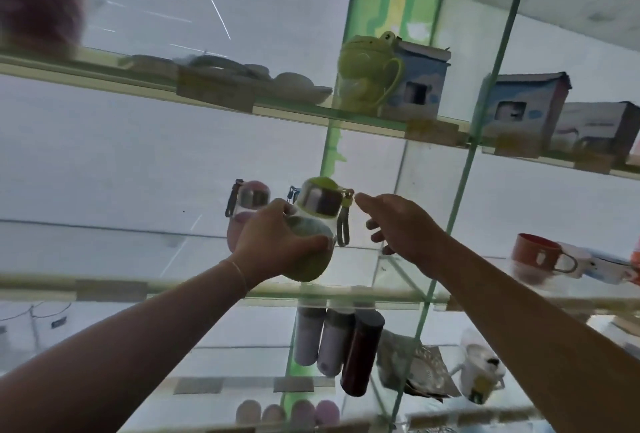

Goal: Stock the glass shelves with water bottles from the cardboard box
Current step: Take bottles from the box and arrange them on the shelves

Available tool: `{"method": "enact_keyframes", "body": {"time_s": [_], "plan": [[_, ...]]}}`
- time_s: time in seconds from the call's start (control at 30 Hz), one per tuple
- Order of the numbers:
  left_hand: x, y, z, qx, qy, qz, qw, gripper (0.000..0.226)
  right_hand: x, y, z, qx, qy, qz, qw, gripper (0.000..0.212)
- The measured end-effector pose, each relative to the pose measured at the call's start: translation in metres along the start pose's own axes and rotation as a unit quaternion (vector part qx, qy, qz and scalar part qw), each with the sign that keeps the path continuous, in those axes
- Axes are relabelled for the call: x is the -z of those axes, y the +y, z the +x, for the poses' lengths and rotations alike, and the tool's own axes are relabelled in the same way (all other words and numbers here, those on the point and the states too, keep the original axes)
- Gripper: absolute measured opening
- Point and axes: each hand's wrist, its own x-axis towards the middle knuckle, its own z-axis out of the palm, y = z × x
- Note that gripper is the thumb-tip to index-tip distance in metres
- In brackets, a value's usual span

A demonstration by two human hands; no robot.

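My left hand [273, 242] grips a green water bottle [311, 221] by its round body, holding it tilted just above the middle glass shelf [194, 289]. A silver band rings the bottle's neck and a strap hangs from its right side. A pink bottle [247, 204] of the same shape stands on that shelf right behind my left hand. My right hand [401, 228] hovers beside the green bottle's cap with a finger reaching toward the strap clip, holding nothing. The cardboard box is out of view.
The upper shelf [294, 110] carries a green frog jug [367, 72], small plates and house-shaped boxes [523, 107]. Mugs [540, 256] sit at the right of the middle level. Below stand slim flasks [332, 346], a dark red one [362, 353], and several pink caps [287, 412].
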Motion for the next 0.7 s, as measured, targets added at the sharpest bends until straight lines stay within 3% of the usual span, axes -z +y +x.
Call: {"method": "enact_keyframes", "body": {"time_s": [0.1, 0.23, 0.7], "plan": [[0.025, -0.026, 0.011, -0.004, 0.005, -0.005, 1.000, 0.076, -0.025, -0.005, 0.009, -0.008, -0.008, 0.003, 1.000, 0.049], [0.055, -0.054, 0.021, -0.003, 0.032, 0.008, 0.999, 0.060, -0.056, -0.012, 0.020, -0.014, -0.015, -0.002, 1.000, 0.039], [0.124, -0.132, 0.059, 0.040, 0.073, 0.013, 0.996, 0.074, -0.138, -0.024, 0.047, -0.030, -0.006, -0.035, 0.999, 0.023]]}}
